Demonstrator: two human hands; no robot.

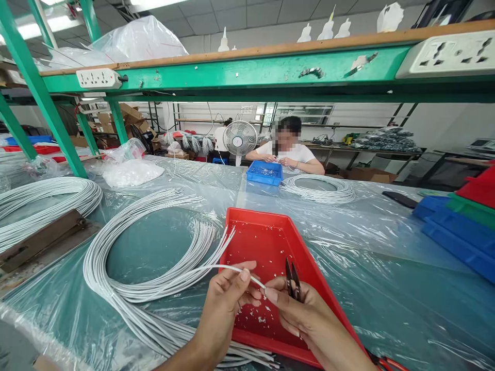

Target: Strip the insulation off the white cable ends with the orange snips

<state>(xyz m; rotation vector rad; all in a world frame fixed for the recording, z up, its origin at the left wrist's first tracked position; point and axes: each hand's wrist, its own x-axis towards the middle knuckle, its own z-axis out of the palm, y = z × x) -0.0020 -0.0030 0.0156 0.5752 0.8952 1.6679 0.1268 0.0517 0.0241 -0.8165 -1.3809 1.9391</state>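
My left hand [228,299] pinches the end of a thin white cable [216,268] between thumb and fingers, over the near edge of a red tray [266,242]. My right hand [297,309] touches the cable tip with its thumb and forefinger and holds small dark snips [293,278], blades pointing up. The cable runs left into a large loose coil of white cables [127,257] lying on the plastic-covered table. Small white offcuts [259,314] are scattered in the tray.
Another coil of cables [46,201] lies far left beside a brown metal bar [42,237]. Across the table a person sits behind a blue bin [265,172] and a cable coil [320,188]. Blue, green and red trays [464,226] are stacked at right. A green shelf frame [232,72] runs overhead.
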